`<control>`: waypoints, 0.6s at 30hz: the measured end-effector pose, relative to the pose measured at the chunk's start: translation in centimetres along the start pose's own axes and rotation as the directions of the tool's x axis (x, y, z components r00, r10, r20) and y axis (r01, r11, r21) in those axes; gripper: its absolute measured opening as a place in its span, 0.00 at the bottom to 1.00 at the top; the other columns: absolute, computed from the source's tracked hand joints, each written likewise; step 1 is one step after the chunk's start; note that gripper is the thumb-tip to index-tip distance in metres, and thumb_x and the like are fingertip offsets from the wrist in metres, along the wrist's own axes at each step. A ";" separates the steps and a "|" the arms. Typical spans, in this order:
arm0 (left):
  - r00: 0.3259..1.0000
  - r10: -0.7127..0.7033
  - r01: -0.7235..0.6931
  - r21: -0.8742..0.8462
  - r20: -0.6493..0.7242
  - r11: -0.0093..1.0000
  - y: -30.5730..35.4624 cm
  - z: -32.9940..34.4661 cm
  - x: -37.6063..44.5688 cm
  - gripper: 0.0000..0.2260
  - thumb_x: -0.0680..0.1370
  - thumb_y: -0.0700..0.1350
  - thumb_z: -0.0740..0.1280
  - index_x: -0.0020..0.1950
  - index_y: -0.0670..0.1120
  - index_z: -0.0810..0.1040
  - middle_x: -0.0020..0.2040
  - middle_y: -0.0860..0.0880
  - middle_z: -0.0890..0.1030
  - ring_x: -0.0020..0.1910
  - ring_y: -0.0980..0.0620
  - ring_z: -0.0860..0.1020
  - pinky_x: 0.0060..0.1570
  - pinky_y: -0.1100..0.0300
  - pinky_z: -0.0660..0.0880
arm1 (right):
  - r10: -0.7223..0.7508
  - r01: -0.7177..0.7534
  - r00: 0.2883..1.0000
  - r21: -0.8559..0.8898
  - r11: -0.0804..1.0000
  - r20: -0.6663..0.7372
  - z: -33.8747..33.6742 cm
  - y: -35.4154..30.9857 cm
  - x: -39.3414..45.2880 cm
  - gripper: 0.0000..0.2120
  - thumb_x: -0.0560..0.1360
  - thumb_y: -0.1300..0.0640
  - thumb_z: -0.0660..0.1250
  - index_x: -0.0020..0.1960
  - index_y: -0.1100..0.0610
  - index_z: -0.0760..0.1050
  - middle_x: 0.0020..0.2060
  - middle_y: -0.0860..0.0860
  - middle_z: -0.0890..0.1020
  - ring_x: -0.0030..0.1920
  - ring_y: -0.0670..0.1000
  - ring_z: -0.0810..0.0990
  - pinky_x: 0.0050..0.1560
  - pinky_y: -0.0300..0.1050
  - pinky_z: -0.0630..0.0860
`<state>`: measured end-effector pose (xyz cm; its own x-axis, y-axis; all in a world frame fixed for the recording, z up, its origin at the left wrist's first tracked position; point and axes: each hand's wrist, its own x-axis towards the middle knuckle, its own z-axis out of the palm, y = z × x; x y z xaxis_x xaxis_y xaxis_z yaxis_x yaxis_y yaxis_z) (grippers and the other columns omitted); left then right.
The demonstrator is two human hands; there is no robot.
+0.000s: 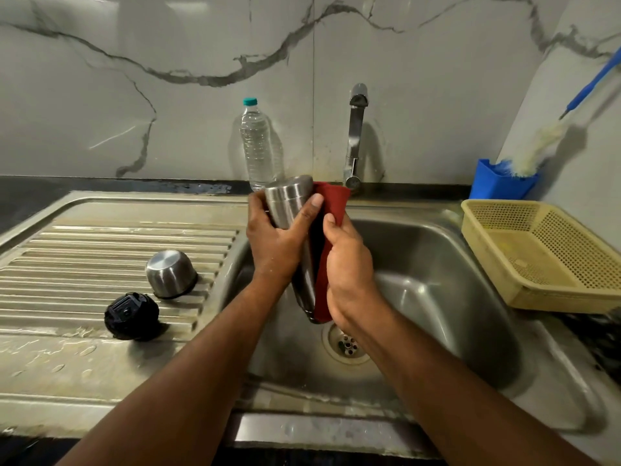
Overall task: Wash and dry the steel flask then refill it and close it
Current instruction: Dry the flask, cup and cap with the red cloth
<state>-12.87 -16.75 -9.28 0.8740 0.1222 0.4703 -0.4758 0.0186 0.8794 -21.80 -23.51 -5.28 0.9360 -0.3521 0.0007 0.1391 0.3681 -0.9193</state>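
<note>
Above the sink basin (437, 264), the steel flask (289, 203) sits upside down and tilted, base uppermost, gripped around its upper body by the left hand (279, 237) – thumb across the brushed metal. The right hand (349, 264) clutches a red cloth (332, 203) wrapped against the flask's far side. Left of the basin, on the ribbed drainer, a domed steel cup (171, 273) rests inverted beside a black stopper (131, 316) – both forearms reach forward over the rim
</note>
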 end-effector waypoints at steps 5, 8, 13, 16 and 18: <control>0.988 -0.004 0.004 -0.002 -0.157 1.000 0.6 -0.8 0.9 0.27 0.69 0.63 0.80 0.58 0.48 0.80 0.50 0.52 0.85 0.48 0.57 0.85 0.51 0.57 0.83 | 0.167 -0.191 0.977 -0.206 0.960 -0.129 -0.1 1.1 0.1 0.13 0.85 0.55 0.57 0.55 0.53 0.81 0.51 0.58 0.86 0.54 0.60 0.84 0.55 0.55 0.81; 0.998 0.040 -0.039 0.015 -0.057 0.999 0.6 -0.4 0.6 0.17 0.75 0.56 0.79 0.54 0.46 0.83 0.45 0.52 0.86 0.44 0.57 0.85 0.46 0.59 0.82 | 0.394 -0.425 0.896 -0.142 0.894 -0.205 -0.6 1.1 0.1 0.13 0.81 0.56 0.59 0.46 0.56 0.80 0.43 0.57 0.85 0.46 0.60 0.84 0.51 0.52 0.81; 0.973 -0.042 0.058 -0.062 0.227 0.996 -0.3 0.6 -0.1 0.18 0.80 0.58 0.71 0.60 0.45 0.80 0.50 0.45 0.86 0.49 0.47 0.85 0.51 0.47 0.83 | 0.037 -0.048 0.984 -0.058 0.997 -0.176 -0.5 -0.6 1.2 0.14 0.86 0.55 0.58 0.65 0.52 0.79 0.57 0.56 0.85 0.59 0.55 0.84 0.65 0.55 0.79; 0.954 -0.026 0.049 -0.070 0.297 0.996 -0.5 1.2 -0.8 0.18 0.83 0.57 0.68 0.66 0.47 0.77 0.56 0.43 0.84 0.55 0.44 0.84 0.58 0.42 0.82 | -0.195 0.188 0.978 -0.100 0.977 -0.068 -0.6 -0.9 1.0 0.17 0.86 0.53 0.56 0.73 0.47 0.73 0.65 0.51 0.81 0.66 0.51 0.80 0.71 0.52 0.74; 0.955 -0.015 0.042 -0.086 0.296 0.995 -0.3 1.2 -0.8 0.17 0.83 0.55 0.68 0.65 0.46 0.77 0.56 0.43 0.84 0.54 0.44 0.84 0.58 0.41 0.82 | -0.185 0.176 0.981 -0.132 0.975 -0.060 -0.8 -0.3 1.1 0.17 0.86 0.50 0.56 0.72 0.44 0.72 0.64 0.50 0.81 0.65 0.50 0.80 0.71 0.53 0.73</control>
<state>-13.32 -18.09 -9.84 0.8711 -0.1769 0.4582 -0.4455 0.1087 0.8887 -21.06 -24.68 -5.29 0.8728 -0.4653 0.1473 0.2580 0.1837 -0.9485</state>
